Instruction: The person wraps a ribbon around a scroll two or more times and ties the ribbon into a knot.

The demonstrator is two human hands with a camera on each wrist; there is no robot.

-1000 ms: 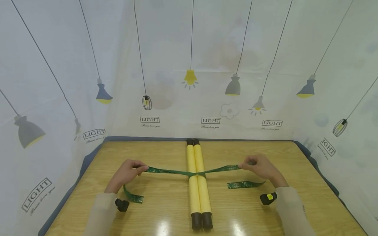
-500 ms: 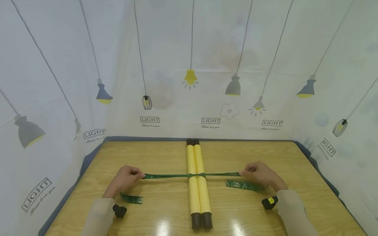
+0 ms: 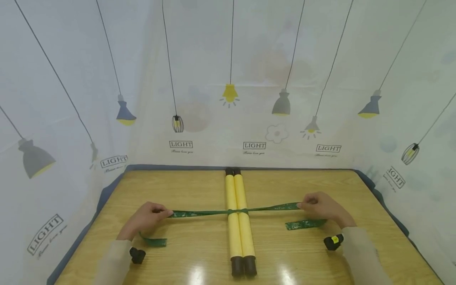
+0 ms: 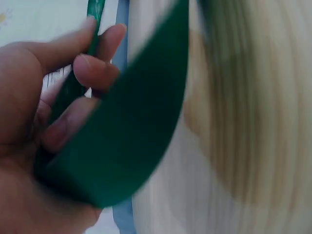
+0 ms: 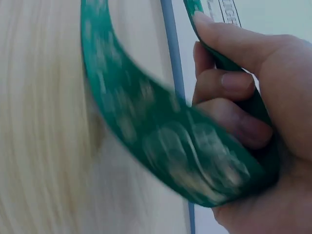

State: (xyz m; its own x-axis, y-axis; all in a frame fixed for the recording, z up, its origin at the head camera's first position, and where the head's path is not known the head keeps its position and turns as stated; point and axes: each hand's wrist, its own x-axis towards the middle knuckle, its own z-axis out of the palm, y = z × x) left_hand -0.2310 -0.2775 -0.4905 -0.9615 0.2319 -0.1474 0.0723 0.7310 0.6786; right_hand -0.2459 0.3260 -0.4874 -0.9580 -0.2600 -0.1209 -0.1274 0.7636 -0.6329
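Two yellow tubes with dark end caps lie side by side on the table, pointing away from me. A green patterned ribbon wraps round their middle, its two ends crossing or knotted on top; which of these I cannot tell. My left hand pinches the left end between thumb and finger, well left of the tubes. On the other side, my right hand pinches the right end. Both stretches run nearly straight. Loose tails curve past each palm, the left tail blurred and the right tail showing a pale print.
The wood-grain table meets a white backdrop printed with hanging lamps. A black wrist camera sits by the left sleeve, and another black camera with a yellow mark by the right.
Both hands have moved apart, the left outward and lower, the right farther right. The ribbon's crossing over the tubes has drawn tighter and flatter.
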